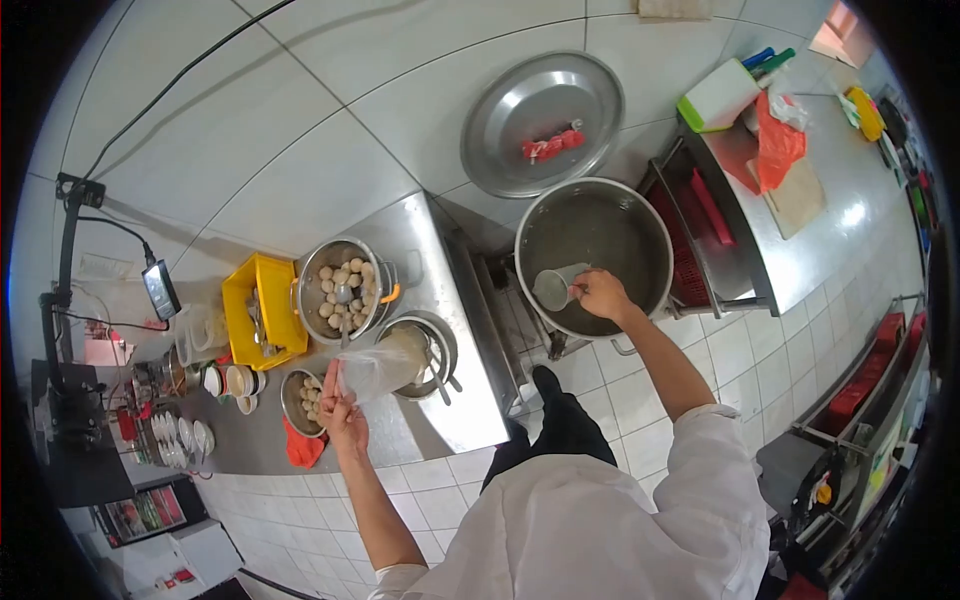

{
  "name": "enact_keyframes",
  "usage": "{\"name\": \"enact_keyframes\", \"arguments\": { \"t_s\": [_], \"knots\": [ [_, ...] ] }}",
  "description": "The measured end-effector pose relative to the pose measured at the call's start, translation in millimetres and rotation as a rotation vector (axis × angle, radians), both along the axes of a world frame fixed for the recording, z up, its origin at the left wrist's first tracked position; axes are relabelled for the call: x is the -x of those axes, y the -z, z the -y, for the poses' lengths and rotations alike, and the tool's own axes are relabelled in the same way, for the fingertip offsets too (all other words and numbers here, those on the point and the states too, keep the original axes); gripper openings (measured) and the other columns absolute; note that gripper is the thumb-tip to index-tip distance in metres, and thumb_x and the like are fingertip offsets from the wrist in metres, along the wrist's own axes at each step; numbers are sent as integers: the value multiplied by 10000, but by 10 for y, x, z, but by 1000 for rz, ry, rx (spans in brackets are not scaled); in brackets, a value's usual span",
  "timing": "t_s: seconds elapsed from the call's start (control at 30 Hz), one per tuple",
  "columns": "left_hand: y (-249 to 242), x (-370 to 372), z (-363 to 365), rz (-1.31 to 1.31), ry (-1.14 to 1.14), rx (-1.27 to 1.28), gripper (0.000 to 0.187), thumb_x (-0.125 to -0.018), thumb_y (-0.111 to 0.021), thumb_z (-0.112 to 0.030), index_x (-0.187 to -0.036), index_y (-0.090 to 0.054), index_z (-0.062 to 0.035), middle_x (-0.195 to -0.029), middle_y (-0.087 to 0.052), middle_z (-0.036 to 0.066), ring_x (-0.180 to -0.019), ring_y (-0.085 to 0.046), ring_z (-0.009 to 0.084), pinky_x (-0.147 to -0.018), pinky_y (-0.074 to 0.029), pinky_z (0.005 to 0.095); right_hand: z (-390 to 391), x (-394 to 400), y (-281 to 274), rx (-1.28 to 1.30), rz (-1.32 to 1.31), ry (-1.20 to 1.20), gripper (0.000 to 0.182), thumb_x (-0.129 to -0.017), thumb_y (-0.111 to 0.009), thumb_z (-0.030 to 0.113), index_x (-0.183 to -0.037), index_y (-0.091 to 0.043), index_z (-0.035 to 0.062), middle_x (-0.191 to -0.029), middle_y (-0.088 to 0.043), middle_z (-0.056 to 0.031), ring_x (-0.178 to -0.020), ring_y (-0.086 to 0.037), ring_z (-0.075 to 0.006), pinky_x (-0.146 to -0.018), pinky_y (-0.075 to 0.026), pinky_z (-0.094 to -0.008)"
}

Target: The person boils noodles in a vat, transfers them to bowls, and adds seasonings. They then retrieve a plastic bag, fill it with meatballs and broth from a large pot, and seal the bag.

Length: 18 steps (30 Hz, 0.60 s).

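My right hand (600,294) grips a small cup-like scoop (552,289) over the near left part of a large metal pot (655,250) that holds greyish liquid. Over the left counter, my left hand (346,415) holds a clear plastic bag (372,372) by its opening. Just behind the bag is a metal pot of round balls (350,285) with a ladle in it. Another pot with utensils (446,345) stands to the right of the bag, partly hidden by it. A smaller bowl of balls (302,403) sits left of my left hand.
A yellow basket (285,335) and small dishes (240,380) are on the left counter (430,240). Behind the large pot leans a big round lid (490,130). The right table (830,265) bears a red bag (777,145). A red cloth (303,447) lies at the left counter's front edge.
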State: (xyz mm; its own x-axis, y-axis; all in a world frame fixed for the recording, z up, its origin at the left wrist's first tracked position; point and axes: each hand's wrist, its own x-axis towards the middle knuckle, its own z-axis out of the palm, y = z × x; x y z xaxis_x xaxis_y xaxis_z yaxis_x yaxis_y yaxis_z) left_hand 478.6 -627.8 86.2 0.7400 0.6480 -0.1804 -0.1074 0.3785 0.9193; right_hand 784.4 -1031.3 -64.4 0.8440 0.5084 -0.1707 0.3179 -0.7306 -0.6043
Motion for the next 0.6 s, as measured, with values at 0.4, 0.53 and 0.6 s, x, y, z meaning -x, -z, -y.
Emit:
{"name": "enact_keyframes", "arguments": {
  "t_s": [0.4,0.53,0.6],
  "knots": [
    [78,165,-3,-41,57,-135,703,-785,-579,12,-1469,-418,49,-1550,-408,153,-696,-482,-56,-479,-301,75,66,-151,-94,171,337,21,168,-870,-634,209,-880,-748,85,-971,-658,-120,-1047,-616,-306,-835,-542,-437],
    [115,212,-58,-70,2,-91,719,-770,-552,98,-1471,-400,57,-1554,-405,146,-615,-410,-53,-452,-296,87,112,-297,26,274,471,-18,141,-803,-651,169,-836,-731,58,-967,-646,-120,-1052,-589,-282,-807,-536,-419],
    [130,210,-44,-82,4,-105,718,-772,-558,100,-1471,-400,58,-1557,-403,143,-614,-409,-53,-453,-294,87,178,-384,42,310,561,-29,141,-774,-659,163,-822,-724,47,-956,-643,-124,-1035,-586,-283,-792,-532,-412]
  ]
}}
